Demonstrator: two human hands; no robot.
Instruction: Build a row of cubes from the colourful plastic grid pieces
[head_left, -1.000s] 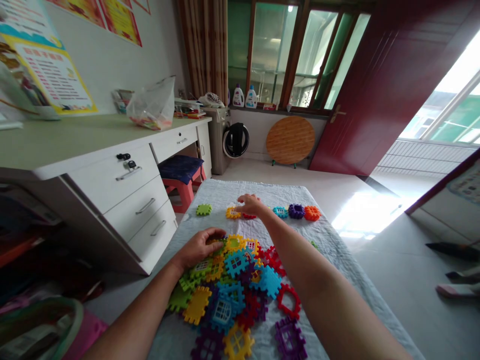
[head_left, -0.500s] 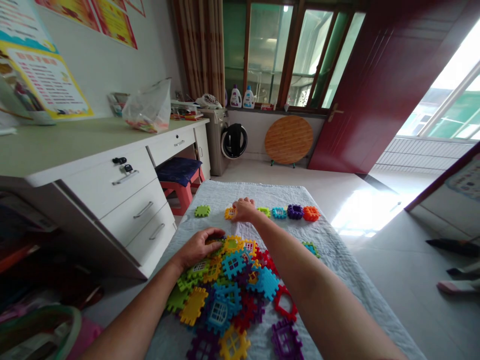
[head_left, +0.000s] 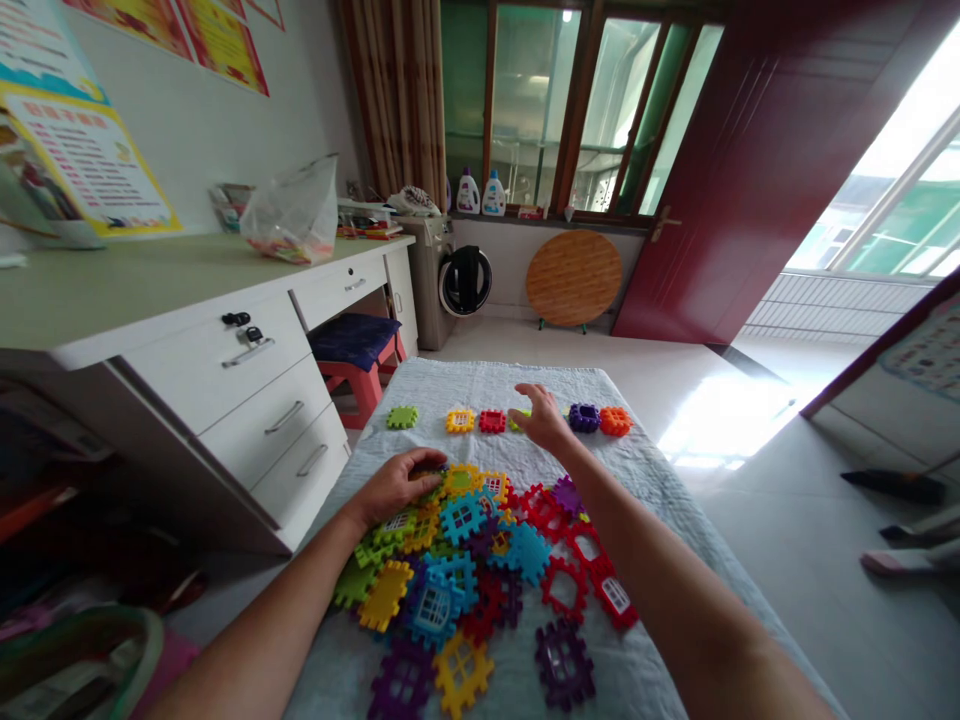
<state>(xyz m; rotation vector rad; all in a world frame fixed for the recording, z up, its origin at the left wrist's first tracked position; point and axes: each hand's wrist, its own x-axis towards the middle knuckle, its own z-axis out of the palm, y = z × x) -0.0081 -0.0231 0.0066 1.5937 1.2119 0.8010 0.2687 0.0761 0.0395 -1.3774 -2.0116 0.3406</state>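
Observation:
My right hand (head_left: 541, 415) hovers over the row of blocks at the far side of the table, fingers spread and holding nothing I can see. Its fingers are beside a lime green block (head_left: 517, 421) that they partly cover. To their left in the row sit a red block (head_left: 492, 421), a yellow block (head_left: 460, 421) and a green block (head_left: 403, 417); to the right, a purple block (head_left: 584, 417) and an orange block (head_left: 616, 421). My left hand (head_left: 401, 487) rests at the upper left edge of a pile of interlocking plastic pieces (head_left: 461, 515), fingers curved with the thumb apart.
A grey-blue cloth (head_left: 675, 600) covers the table. Loose purple (head_left: 564, 662) and yellow pieces (head_left: 463, 672) lie near the front of the pile. At left stands a desk with drawers (head_left: 255, 410); a stool (head_left: 356, 350) is tucked beside it.
My right hand has moved right along the row, from the yellow block to the lime green one, uncovering the red block. My left hand has stayed by the pile.

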